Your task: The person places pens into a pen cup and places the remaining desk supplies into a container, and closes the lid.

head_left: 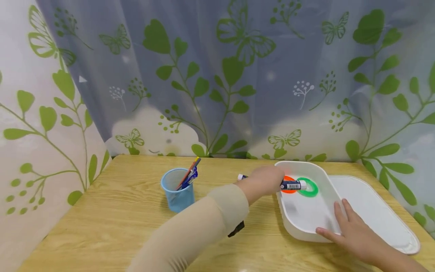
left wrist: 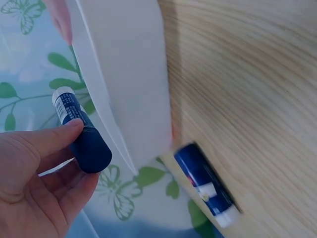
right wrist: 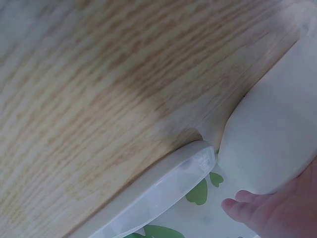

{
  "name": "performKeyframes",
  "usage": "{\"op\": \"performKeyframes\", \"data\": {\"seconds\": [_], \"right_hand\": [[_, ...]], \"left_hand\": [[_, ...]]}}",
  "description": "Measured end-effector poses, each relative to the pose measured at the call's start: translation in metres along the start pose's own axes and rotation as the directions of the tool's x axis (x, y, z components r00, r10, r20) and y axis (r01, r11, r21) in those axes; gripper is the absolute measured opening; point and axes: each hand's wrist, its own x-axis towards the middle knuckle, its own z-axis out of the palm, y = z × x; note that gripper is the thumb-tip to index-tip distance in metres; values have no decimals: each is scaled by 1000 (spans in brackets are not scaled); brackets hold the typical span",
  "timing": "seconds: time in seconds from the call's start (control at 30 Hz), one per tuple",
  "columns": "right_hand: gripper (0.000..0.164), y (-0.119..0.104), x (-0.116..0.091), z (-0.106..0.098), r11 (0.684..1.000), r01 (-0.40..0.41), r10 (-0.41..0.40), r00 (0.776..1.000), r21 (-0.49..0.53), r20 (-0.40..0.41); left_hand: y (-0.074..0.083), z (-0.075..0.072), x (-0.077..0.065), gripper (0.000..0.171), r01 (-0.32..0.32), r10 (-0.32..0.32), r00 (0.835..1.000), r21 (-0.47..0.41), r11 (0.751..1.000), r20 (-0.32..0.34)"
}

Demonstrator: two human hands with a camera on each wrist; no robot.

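Note:
My left hand (head_left: 259, 182) pinches a dark blue glue stick (left wrist: 81, 134) with a white end between thumb and fingers. In the head view this glue stick (head_left: 293, 185) reaches over the left rim of a white plastic box (head_left: 310, 217). Inside the box lie an orange ring (head_left: 289, 179) and a green ring (head_left: 314, 192), partly behind the glue stick. A second blue glue stick (left wrist: 205, 183) lies on the table beside the box, mostly hidden by my left hand in the head view. My right hand (head_left: 357, 234), fingers spread, rests on the box's near right rim.
A white lid (head_left: 377, 215) lies on the wooden table (head_left: 112, 211) to the right of the box. Left of the box stands a light blue mesh cup (head_left: 180, 196) holding several pens and pencils. A curtain (head_left: 210, 83) with leaf prints hangs behind the table.

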Motion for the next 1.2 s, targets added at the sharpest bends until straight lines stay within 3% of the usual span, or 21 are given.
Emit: {"op": "performKeyframes", "data": {"seconds": [0.3,0.43,0.57,0.77,1.2], "right_hand": [[93,1,-1,-2,1000,28,-28,1000,-5,-10],[93,2,-1,-4,1000,24,-24,1000,-6,-8],[93,1,-2,-3,1000,25,-25,1000,0,-10],[92,-1,-2,-1,1000,28,-28,1000,-13,-13],[90,1,-1,-1,999,31,-31,1000,-38,3]], "left_hand": [[27,4,18,11,-16,16,1000,6,1000,7],[34,10,29,12,18,-18,1000,-9,1000,15],[41,13,37,12,60,-58,996,-29,998,63],[45,16,39,7,32,-29,997,-39,999,65],[53,29,42,11,40,-38,999,-93,995,24]]}}
